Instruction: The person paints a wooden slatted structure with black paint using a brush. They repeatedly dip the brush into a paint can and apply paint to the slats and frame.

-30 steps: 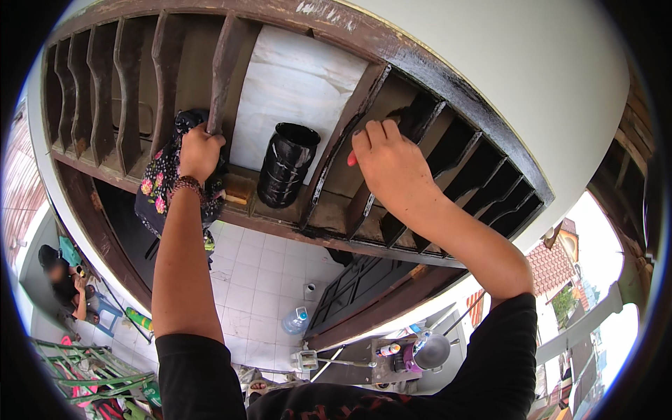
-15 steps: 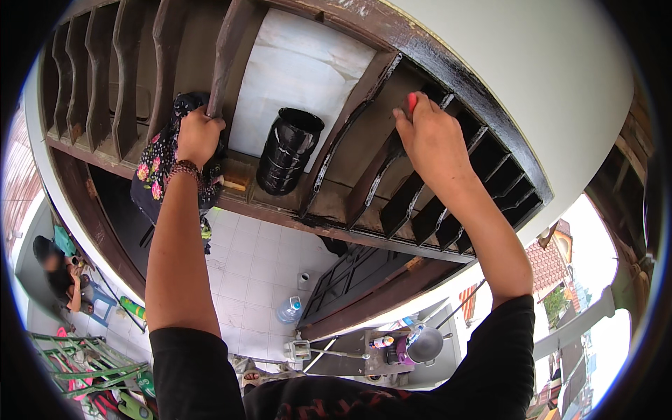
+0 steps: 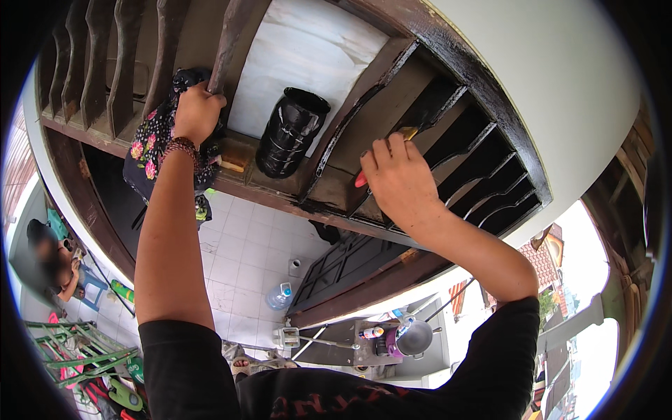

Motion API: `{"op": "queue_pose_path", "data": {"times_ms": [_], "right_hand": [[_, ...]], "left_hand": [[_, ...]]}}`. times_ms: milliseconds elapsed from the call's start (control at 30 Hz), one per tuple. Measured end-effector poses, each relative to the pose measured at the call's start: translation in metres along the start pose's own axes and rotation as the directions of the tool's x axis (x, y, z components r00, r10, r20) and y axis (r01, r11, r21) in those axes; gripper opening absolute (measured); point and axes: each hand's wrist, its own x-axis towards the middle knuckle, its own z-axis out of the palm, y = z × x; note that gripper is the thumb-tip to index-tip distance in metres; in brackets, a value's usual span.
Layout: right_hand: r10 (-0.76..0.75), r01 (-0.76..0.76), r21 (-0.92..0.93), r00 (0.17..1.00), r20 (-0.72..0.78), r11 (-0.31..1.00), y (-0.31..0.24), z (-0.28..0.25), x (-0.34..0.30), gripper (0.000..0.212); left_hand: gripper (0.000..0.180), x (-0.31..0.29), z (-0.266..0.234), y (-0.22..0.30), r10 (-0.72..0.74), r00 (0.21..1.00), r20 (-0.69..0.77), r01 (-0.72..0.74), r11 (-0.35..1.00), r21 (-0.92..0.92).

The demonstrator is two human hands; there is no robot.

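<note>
My right hand [image 3: 404, 183] is closed around a paintbrush with a red handle [image 3: 361, 179]. The brush's metal-banded head [image 3: 407, 131] points up and right, close to a black-painted slat. My left hand [image 3: 199, 112] is wrapped round the lower end of a brown wooden slat [image 3: 229, 52]. Under that hand and wrist hangs a dark floral cloth [image 3: 150, 143]. Between my hands, a paint-smeared black container [image 3: 292, 133] stands on the ledge in front of a whitish sheet [image 3: 301, 56]. A small brown block with a pale edge [image 3: 232, 165] lies left of the container.
Wavy slats [image 3: 94, 77] line the left of the wooden frame; those at right are glossy black. Far below, a tiled floor [image 3: 234, 245] holds a water bottle [image 3: 280, 297]. A wok [image 3: 414, 337] stands at lower right. Another person [image 3: 56, 262] sits at far left.
My right hand has moved down and left and has turned, so the red handle now points to the lower left. The left hand stays on its slat. The view has shifted slightly.
</note>
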Motion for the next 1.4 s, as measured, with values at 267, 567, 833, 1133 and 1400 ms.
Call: {"op": "queue_pose_path", "data": {"times_ms": [267, 567, 833, 1133, 1400], "right_hand": [[0.479, -0.342, 0.425, 0.834, -0.273, 0.838, 0.055, -0.011, 0.033, 0.019], [0.080, -0.076, 0.040, 0.993, -0.086, 0.996, 0.026, -0.027, 0.003, 0.027], [0.327, -0.209, 0.358, 0.892, -0.311, 0.910, 0.042, -0.020, 0.025, 0.018], [0.125, -0.094, 0.155, 0.970, -0.206, 0.983, 0.037, -0.021, 0.011, 0.036], [0.418, -0.233, 0.658, 0.898, -0.137, 0.716, 0.026, 0.009, 0.026, 0.019]], "left_hand": [[0.036, 0.000, -0.007, -0.005, 0.024, 1.000, -0.009, -0.023, 0.999, 0.031], [0.032, 0.003, 0.004, -0.010, 0.042, 0.998, -0.051, -0.041, 0.999, 0.019], [0.033, 0.002, 0.001, -0.013, 0.067, 0.995, -0.073, -0.064, 0.997, 0.041], [0.036, 0.001, 0.000, -0.010, 0.011, 1.000, -0.026, -0.011, 1.000, 0.007], [0.037, 0.002, -0.005, -0.009, 0.001, 1.000, 0.005, -0.001, 1.000, 0.013]]}}
